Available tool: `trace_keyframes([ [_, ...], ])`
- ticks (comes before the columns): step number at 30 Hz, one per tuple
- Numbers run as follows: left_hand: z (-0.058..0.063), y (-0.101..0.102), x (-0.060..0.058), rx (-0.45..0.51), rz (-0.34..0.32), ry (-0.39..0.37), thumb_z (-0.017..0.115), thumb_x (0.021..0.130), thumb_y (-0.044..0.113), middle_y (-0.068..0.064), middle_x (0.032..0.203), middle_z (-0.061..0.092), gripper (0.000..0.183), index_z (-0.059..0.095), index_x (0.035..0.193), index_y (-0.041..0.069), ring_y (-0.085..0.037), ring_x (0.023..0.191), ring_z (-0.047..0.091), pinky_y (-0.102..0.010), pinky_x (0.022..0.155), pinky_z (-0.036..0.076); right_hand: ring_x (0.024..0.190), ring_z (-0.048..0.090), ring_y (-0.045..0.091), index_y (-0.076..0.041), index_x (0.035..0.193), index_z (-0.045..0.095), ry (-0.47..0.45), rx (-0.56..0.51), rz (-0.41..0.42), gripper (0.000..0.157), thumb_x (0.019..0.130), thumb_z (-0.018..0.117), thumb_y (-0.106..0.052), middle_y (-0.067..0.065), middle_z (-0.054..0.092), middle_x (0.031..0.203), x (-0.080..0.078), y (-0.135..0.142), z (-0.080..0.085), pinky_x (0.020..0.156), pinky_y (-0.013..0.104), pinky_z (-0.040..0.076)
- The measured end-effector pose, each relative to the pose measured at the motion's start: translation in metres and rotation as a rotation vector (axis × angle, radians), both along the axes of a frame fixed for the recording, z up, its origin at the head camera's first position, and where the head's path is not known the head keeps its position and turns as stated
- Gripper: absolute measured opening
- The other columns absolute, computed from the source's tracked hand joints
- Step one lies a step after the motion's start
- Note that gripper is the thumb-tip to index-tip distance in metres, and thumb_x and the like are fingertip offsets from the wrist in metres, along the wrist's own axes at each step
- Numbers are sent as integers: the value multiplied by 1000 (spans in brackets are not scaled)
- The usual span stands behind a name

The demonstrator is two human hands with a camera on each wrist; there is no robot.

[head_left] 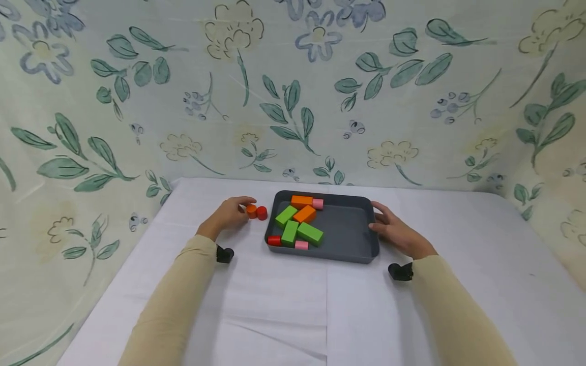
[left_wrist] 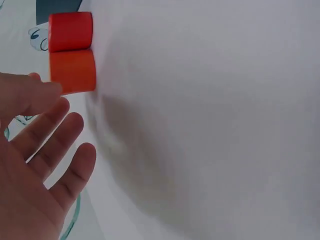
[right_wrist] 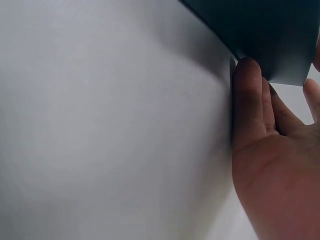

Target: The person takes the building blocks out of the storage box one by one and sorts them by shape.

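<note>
My left hand (head_left: pixel 232 212) is at an orange cylinder (head_left: pixel 252 211), its thumb touching or almost touching the side. The index finger reaches over the top and the other fingers are loosely spread. A red cylinder (left_wrist: pixel 71 31) stands against the orange one, on the tray side. My right hand (head_left: pixel 399 234) holds the right end of the dark grey tray (head_left: pixel 348 229), thumb at the rim and fingers along the outer wall. In the right wrist view, fingers (right_wrist: pixel 248 95) meet the tray's lower edge. Green blocks (head_left: pixel 310 234) and orange blocks (head_left: pixel 302 202) lie in the tray's left half.
Pink cylinders (head_left: pixel 318 204) and a red cylinder piece (head_left: pixel 274 240) also lie in the tray. A white cloth (head_left: pixel 274 305) with creases covers the table. Behind it hangs a floral curtain (head_left: pixel 320 127).
</note>
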State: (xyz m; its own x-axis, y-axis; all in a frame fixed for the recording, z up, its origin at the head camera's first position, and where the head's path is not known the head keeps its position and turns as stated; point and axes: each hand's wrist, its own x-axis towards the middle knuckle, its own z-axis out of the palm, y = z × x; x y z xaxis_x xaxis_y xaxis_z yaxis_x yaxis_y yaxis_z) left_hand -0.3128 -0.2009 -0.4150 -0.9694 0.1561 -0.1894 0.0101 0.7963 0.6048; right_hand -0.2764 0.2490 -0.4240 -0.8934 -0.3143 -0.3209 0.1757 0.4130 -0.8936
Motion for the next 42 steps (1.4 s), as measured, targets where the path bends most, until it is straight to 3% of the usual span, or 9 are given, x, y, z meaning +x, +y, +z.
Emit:
trace_keyframes([
  [3, 14, -3, -2, -51, -47, 41, 50, 91, 3, -15, 142, 54, 49, 53, 139, 12, -32, 113, 55, -43, 97, 53, 153, 11, 46, -24, 160, -9, -1, -1, -7, 83, 100, 48, -12, 23, -2, 166, 0, 0, -1, 122, 62, 14],
  [7, 42, 5, -13, -155, -61, 162, 48, 93, 4, -16, 136, 58, 39, 58, 131, 7, -33, 115, 57, -48, 102, 51, 153, 10, 45, -26, 160, -8, -2, 0, -10, 83, 100, 48, -13, 22, -3, 167, -1, -1, -1, 123, 61, 13],
  [10, 63, 26, -21, -238, -71, 254, 53, 94, 7, -14, 127, 64, 31, 65, 122, 7, -32, 111, 60, -48, 100, 52, 153, 9, 46, -26, 160, -9, -2, 1, -5, 83, 100, 48, -12, 22, -4, 167, -1, 0, -1, 123, 62, 13],
  [14, 77, 72, -28, -331, -161, 339, 54, 94, 8, -11, 120, 70, 28, 69, 118, 7, -29, 105, 64, -43, 96, 55, 153, 9, 46, -26, 160, -10, -7, 3, -9, 83, 101, 47, -12, 22, -4, 166, -1, 2, -1, 122, 62, 13],
  [18, 74, 124, -31, -408, -274, 351, 53, 96, 10, -8, 121, 70, 29, 70, 121, 9, -26, 108, 64, -40, 98, 55, 153, 10, 46, -26, 160, -9, 1, 3, -16, 83, 100, 47, -11, 23, -3, 166, -2, 3, -1, 122, 63, 13],
  [22, 61, 165, -27, -508, -384, 269, 53, 99, 13, -5, 116, 71, 25, 71, 117, 11, -22, 103, 64, -35, 93, 55, 153, 11, 45, -26, 160, -7, 3, 3, -25, 82, 100, 48, -12, 22, -1, 167, -1, 1, -3, 123, 62, 13],
  [25, 52, 183, -25, -577, -418, 227, 57, 98, 16, -3, 109, 72, 20, 72, 111, 13, -20, 95, 62, -33, 88, 56, 153, 12, 45, -26, 160, -6, 4, 9, -25, 82, 100, 48, -12, 22, 0, 167, 0, 1, -4, 123, 61, 15],
  [36, 45, 193, -22, -621, -362, 262, 64, 95, 18, -2, 102, 67, 12, 73, 102, 14, -19, 92, 58, -35, 88, 55, 152, 15, 46, -25, 160, -5, 41, 29, 4, 80, 101, 47, -14, 24, 3, 166, 2, 4, 0, 122, 61, 17],
  [42, 38, 195, -22, -727, -399, 339, 65, 94, 17, 0, 108, 68, 12, 72, 104, 16, -19, 104, 58, -36, 95, 52, 153, 14, 45, -26, 160, -4, 20, 38, -11, 80, 100, 47, -13, 22, 2, 167, 2, 3, -4, 123, 60, 16],
])
